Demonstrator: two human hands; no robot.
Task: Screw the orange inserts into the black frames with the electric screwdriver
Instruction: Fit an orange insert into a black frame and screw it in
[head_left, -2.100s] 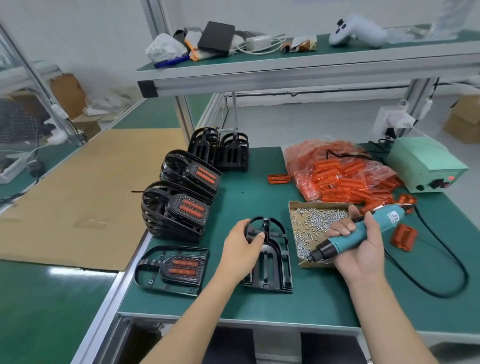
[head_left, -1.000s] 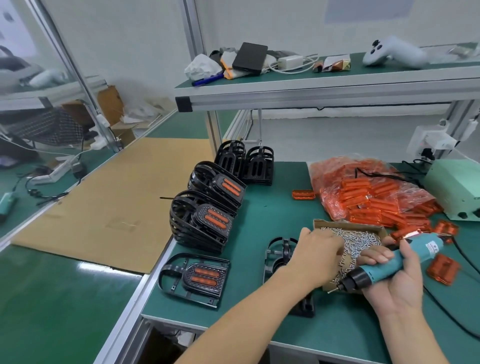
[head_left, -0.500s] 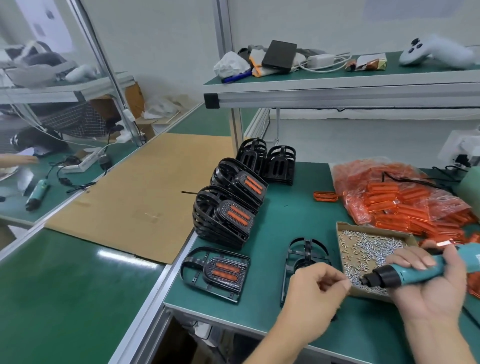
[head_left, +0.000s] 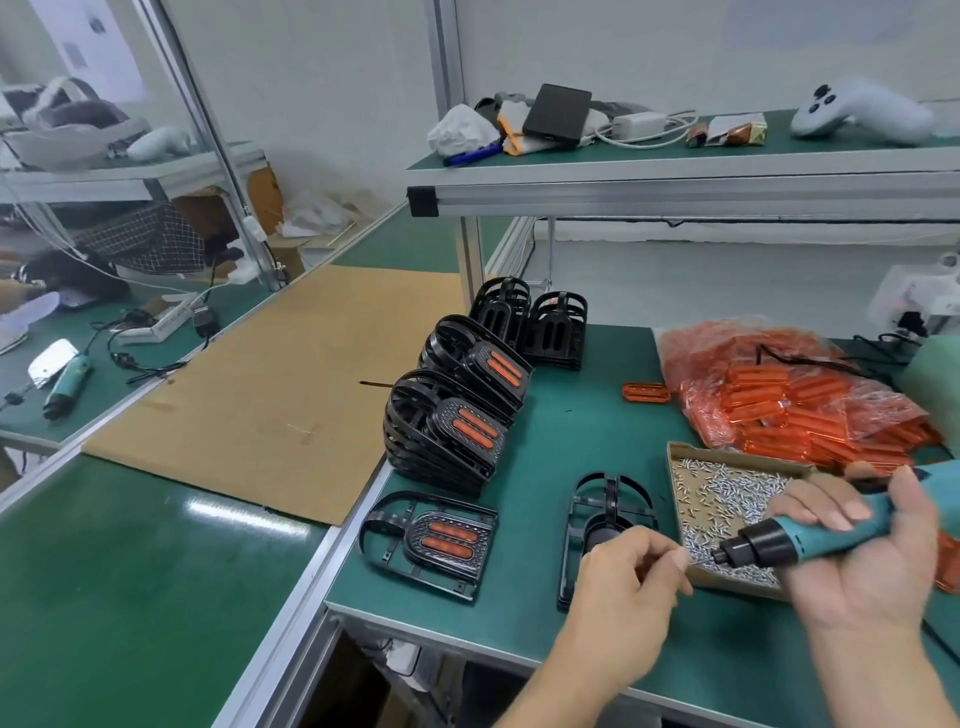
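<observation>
Two hands meet over the screw box at the near edge of the green worktop (head_left: 571, 415).

The right hand (head_left: 862, 561) grips the teal electric screwdriver (head_left: 800, 535), fingers curled round its body, its black nose pointing left toward the left hand (head_left: 623, 587). The left hand's thumb and forefinger are pinched together just short of the tool's tip; whether they hold a screw is too small to tell. Below them the shallow cardboard box of screws (head_left: 727, 493) lies flat. An empty black frame (head_left: 597, 514) lies on the worktop just left of the box, partly under the left hand. Further left lies a finished frame with orange inserts (head_left: 431, 540), with stacks of finished frames (head_left: 457, 415) leaning behind it. A bag of orange inserts (head_left: 800, 395) sits behind the box, one loose insert (head_left: 644, 392) beside it.
</observation>
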